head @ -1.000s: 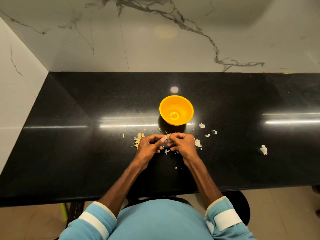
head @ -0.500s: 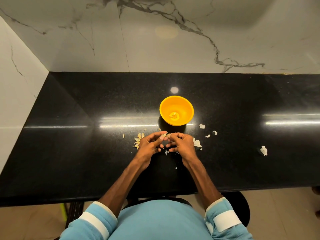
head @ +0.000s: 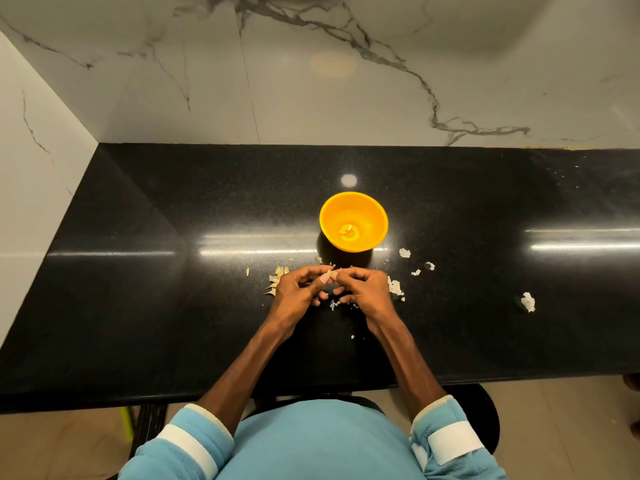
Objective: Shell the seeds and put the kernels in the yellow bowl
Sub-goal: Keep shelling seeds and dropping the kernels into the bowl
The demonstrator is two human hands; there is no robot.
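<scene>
The yellow bowl (head: 353, 221) stands on the black counter, with a few pale kernels (head: 347, 231) at its bottom. Just in front of it my left hand (head: 298, 291) and my right hand (head: 363, 289) meet fingertip to fingertip. Between them they pinch one small pale seed (head: 328, 273); most of it is hidden by the fingers. A little heap of unshelled seeds (head: 275, 280) lies beside my left hand.
White shell scraps (head: 394, 285) lie right of my right hand, with more bits (head: 404, 252) near the bowl and one larger piece (head: 528, 302) far right. Marble walls close off the back and left. The counter's front edge (head: 242, 393) runs below my forearms.
Both hands stay in place in front of the bowl; only the fingertips have shifted slightly as they work the seed. The bowl has not moved.
</scene>
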